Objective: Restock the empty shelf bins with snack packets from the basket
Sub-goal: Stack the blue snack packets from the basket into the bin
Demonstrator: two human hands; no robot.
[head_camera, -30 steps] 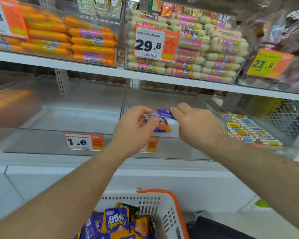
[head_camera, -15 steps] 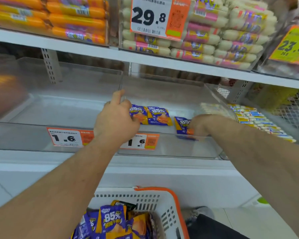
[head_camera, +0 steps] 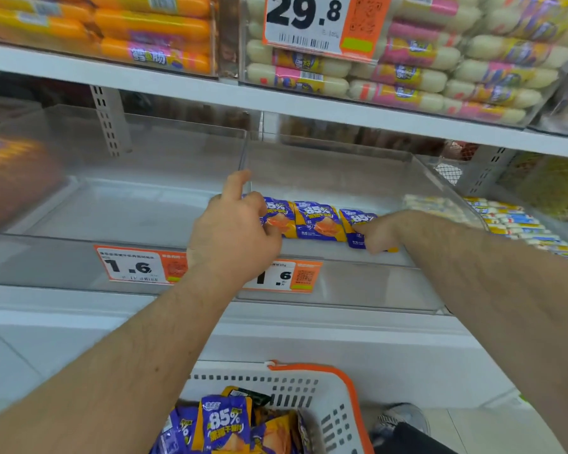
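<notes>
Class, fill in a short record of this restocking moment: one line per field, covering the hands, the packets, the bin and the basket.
left hand: grips the leftmost packet
right hand: pinches the rightmost packet
middle packet: lies flat, untouched
bin: clear, holds three packets in a row
basket: below, more purple packets inside

Both bare forearms extended forward and upward, converging toward centre. Left hand: back of hand toward camera, index finger straight and pointing up, remaining fingers curled, their tips on a purple-and-orange foil snack packet. Right hand: wrist bent inward, fingers curled down, pinching a second purple-and-orange packet.
</notes>
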